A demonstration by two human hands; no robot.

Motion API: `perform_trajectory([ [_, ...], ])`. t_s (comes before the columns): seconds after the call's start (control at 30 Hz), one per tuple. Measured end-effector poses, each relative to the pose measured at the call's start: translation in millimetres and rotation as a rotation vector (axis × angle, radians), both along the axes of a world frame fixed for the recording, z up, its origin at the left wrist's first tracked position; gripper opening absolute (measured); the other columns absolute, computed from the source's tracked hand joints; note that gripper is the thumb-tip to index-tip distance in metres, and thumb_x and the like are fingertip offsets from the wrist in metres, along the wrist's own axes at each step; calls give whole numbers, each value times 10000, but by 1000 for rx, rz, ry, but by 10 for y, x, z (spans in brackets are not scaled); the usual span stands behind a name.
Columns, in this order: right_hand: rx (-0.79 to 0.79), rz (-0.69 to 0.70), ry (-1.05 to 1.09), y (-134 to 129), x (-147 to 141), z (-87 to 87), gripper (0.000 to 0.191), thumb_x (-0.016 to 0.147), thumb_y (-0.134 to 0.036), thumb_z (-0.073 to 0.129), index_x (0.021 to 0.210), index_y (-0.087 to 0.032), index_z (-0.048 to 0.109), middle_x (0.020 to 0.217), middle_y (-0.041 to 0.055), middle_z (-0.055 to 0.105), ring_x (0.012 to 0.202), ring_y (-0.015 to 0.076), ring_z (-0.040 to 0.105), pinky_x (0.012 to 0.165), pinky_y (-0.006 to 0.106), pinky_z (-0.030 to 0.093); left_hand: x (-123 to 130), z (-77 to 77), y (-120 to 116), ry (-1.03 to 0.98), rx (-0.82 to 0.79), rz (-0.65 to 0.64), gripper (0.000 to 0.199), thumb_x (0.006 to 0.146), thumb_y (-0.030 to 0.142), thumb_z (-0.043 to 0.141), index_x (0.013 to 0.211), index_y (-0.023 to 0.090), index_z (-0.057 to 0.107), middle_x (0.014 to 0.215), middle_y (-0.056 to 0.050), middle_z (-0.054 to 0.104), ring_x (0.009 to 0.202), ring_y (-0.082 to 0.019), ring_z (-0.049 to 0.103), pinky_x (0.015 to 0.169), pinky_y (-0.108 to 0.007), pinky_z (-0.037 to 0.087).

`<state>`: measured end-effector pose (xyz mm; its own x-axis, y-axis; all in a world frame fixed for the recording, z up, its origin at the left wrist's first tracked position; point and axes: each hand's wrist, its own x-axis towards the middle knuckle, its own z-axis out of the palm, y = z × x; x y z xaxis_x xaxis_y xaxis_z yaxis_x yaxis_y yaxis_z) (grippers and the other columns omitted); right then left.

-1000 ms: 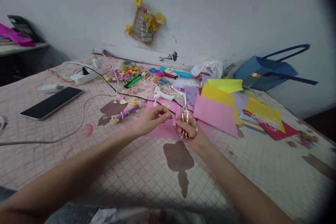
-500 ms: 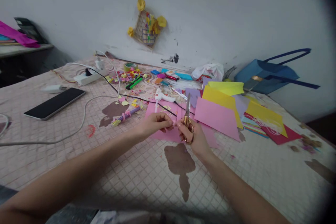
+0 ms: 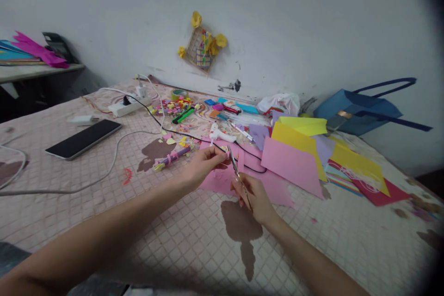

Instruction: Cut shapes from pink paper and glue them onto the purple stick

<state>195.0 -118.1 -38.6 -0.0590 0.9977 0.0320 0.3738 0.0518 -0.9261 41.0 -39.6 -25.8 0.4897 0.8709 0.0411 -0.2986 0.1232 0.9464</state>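
Observation:
My right hand (image 3: 255, 195) is wrapped round the handles of a pair of gold-handled scissors (image 3: 234, 162), seen almost edge-on with the blades pointing up and to the left. The blade tips reach the fingertips of my left hand (image 3: 207, 165). Those fingers are pinched on a small piece of pink paper (image 3: 227, 155), mostly hidden by them. Below both hands lie pink sheets (image 3: 277, 192) with a narrow pink strip (image 3: 241, 161) on top. A white glue gun (image 3: 222, 135) rests just beyond them, its black cord looping beside the scissors.
On the left lie a phone (image 3: 85, 138), a power strip (image 3: 128, 108) and trailing cables. A purple rolled stick (image 3: 173, 158) is near my left hand. Behind are a green cutter (image 3: 183, 114), tape (image 3: 179, 94) and paper scraps. Coloured sheets (image 3: 293, 166) and a blue bag (image 3: 360, 111) are right.
The scissors have turned from upright beside my right fingers to pointing left at my left fingertips. My right hand has shifted slightly down, and the whole view has moved a little.

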Motion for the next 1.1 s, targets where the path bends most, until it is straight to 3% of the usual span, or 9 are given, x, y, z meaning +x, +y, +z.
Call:
perform_trajectory([
  [0.5, 40, -2, -84, 0, 19, -38, 305, 877, -392, 412, 661, -183, 459, 523, -59, 392, 410, 78, 396, 400, 203, 299, 7, -34, 12, -44, 2, 23, 178, 764, 286, 632, 711, 139, 546, 766, -32, 603, 763, -131, 587, 726, -283, 446],
  [1.1, 34, -8, -90, 4, 0, -8, 358, 867, -471, 420, 636, -198, 422, 488, -58, 382, 410, 89, 383, 391, 209, 297, 13, 35, -15, -51, -36, 29, 174, 735, 274, 653, 701, 137, 552, 745, -23, 600, 746, -128, 580, 714, -283, 442],
])
